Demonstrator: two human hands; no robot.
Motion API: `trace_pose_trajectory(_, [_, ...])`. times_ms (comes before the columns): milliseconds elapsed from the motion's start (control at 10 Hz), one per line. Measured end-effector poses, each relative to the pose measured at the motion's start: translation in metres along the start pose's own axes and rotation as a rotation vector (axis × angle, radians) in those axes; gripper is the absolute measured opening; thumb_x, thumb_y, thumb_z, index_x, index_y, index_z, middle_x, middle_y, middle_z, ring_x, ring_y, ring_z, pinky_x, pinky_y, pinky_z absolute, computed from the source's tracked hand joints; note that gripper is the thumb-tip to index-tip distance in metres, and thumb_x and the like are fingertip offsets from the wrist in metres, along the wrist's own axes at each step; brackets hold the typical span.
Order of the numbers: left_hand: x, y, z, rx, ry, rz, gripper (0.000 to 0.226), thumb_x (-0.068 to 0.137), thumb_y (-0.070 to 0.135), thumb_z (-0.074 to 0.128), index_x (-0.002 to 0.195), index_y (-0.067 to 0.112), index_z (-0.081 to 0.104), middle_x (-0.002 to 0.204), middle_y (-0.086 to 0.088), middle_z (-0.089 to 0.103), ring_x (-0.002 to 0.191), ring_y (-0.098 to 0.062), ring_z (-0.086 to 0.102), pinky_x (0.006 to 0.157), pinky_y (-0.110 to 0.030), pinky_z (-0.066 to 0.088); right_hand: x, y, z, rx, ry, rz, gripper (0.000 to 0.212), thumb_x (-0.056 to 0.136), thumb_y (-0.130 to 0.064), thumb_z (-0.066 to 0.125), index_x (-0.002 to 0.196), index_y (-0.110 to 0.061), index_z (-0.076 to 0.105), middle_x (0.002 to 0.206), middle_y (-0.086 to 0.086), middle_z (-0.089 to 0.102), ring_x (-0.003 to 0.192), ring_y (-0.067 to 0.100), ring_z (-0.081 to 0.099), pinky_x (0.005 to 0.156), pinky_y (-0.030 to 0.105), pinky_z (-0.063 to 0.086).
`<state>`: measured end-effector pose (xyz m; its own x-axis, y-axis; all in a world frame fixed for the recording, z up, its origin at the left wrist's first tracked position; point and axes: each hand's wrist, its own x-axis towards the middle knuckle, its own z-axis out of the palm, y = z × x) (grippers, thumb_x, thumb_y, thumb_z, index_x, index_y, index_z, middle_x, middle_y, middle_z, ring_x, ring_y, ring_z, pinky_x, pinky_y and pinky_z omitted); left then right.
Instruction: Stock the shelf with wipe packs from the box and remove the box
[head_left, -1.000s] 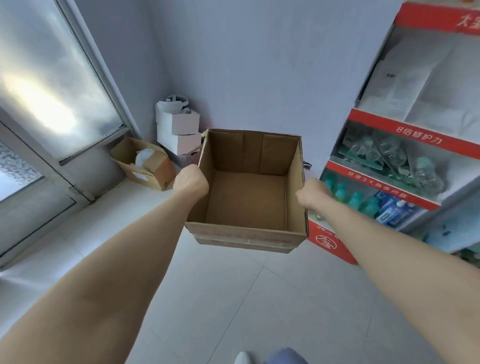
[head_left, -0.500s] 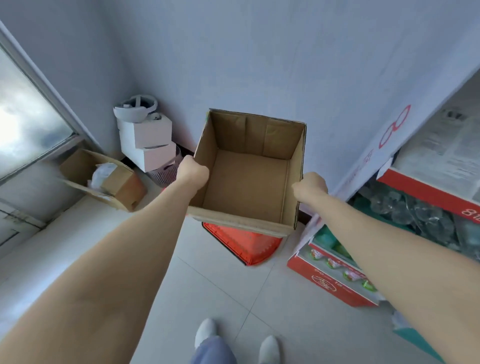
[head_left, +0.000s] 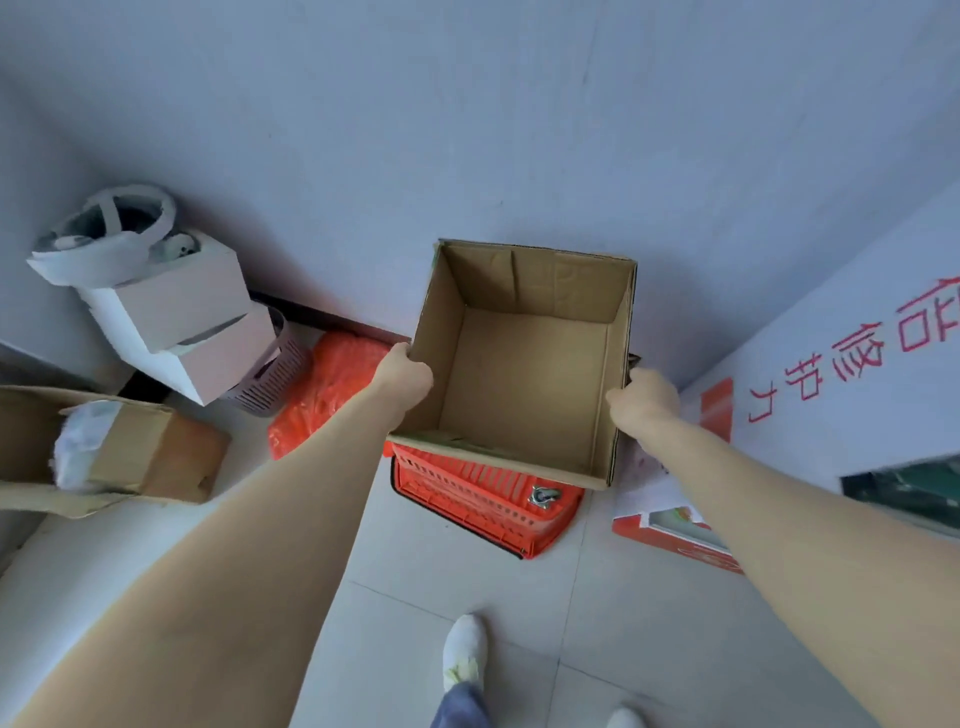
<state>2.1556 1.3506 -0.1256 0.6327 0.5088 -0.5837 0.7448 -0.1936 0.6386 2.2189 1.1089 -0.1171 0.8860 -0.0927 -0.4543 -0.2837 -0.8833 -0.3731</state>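
The cardboard box (head_left: 524, 374), square, open-topped and bare inside, is gripped at opposite walls by the left hand (head_left: 405, 376) and the right hand (head_left: 644, 400), above a ribbed orange basket (head_left: 483, 493) on pale floor tiles (head_left: 467, 582).

Red basket (head_left: 483, 493) beside stacked white boxes (head_left: 182, 322).
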Motion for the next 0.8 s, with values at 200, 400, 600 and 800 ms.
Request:
trace_pose_trajectory(200, [0.059,-0.023,0.028,0.032,-0.127,-0.016,0.046,0.086,-0.001,0.046,0.13,0.008,0.05,0.119,-0.012,0.061,0.093,-0.023,0.055,0.076,-0.028,0.043,0.036,0.006,0.042,-0.036,-0.007,0.082,0.015,0.09,-0.007,0.046,0.099,-0.004,0.058,0.115,0.021,0.062,0.108,0.036,0.057,0.076,0.03,0.042])
trace_pose_trajectory(400, [0.093,-0.021,0.038,0.032,-0.038,0.015,0.048,0.089,-0.001,0.043,0.137,0.008,0.043,0.126,-0.012,0.057,0.094,-0.022,0.052,0.077,-0.027,0.042,0.053,-0.009,0.051,-0.015,0.023,0.098,0.033,0.094,-0.013,0.047,0.124,-0.001,0.053,0.127,0.019,0.057,0.116,0.036,0.054,0.091,0.033,0.044])
trace_pose_trajectory(600, [0.085,-0.018,0.033,0.141,-0.098,0.006,0.049,0.089,0.002,0.046,0.138,0.007,0.037,0.131,-0.014,0.053,0.114,-0.031,0.054,0.083,-0.031,0.044,0.039,-0.012,0.048,-0.066,-0.042,0.082,0.033,0.094,-0.021,0.05,0.119,0.001,0.051,0.121,0.019,0.059,0.111,0.035,0.056,0.086,0.034,0.045])
trace_pose_trajectory(800, [0.042,0.013,0.012,0.26,-0.054,0.096,0.049,0.087,0.003,0.046,0.135,0.003,0.041,0.132,-0.017,0.052,0.117,-0.033,0.053,0.082,-0.033,0.046,-0.001,-0.033,0.013,-0.033,0.028,-0.019,0.026,0.092,-0.017,0.049,0.113,-0.002,0.051,0.115,0.018,0.06,0.107,0.035,0.056,0.081,0.034,0.045])
